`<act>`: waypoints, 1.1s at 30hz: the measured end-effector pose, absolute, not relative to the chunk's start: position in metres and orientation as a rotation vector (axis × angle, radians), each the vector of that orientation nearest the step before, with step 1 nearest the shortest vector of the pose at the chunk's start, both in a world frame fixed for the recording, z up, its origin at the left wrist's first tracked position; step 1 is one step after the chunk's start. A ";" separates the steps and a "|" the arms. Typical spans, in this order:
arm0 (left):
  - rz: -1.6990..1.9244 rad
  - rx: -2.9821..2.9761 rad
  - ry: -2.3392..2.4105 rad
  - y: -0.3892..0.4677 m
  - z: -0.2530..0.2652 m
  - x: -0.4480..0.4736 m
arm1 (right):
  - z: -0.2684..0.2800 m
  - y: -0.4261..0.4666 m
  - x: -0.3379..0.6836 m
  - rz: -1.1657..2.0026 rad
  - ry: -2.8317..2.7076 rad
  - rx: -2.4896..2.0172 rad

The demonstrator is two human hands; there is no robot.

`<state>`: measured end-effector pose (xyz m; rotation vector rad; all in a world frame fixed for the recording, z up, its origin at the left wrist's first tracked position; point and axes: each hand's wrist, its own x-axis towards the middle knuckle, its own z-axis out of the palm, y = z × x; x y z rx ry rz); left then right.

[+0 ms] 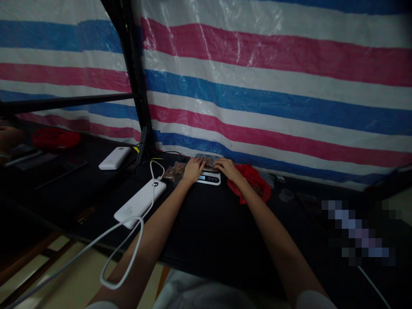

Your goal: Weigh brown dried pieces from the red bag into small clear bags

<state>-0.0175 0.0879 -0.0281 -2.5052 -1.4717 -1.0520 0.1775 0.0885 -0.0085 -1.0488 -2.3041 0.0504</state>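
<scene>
A clear plastic bag (210, 161) with small brown pieces inside lies on a white digital kitchen scale (213, 179) whose small display is lit. My left hand (194, 168) has its fingers closed on the bag's left edge. At the opposite edge, my right hand (228, 168) pinches the bag with bent fingers. Left of the scale rest filled clear bags (174, 172) with similar brown contents; I cannot tell how many. A red plastic bag (257, 182), opened with brown pieces in it, sits beside my right forearm.
A white power bank (140, 205) with a looping white cable (141, 227) lies near my left arm. Another white power bank (114, 158) is farther left. A small clear cup (286, 195) stands at right. A black post (135, 86) and striped sheeting (273, 98) border the black table.
</scene>
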 end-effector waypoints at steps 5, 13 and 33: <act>-1.053 -2.489 -1.498 0.087 -0.028 -0.016 | -0.005 0.086 0.183 0.071 -2.245 -1.049; -1.624 -2.149 -1.483 0.077 -0.011 -0.030 | -0.006 0.074 0.212 0.198 -2.032 -1.234; -1.758 -1.863 -1.742 0.092 -0.016 -0.048 | 0.005 0.069 0.213 0.080 -2.311 -1.350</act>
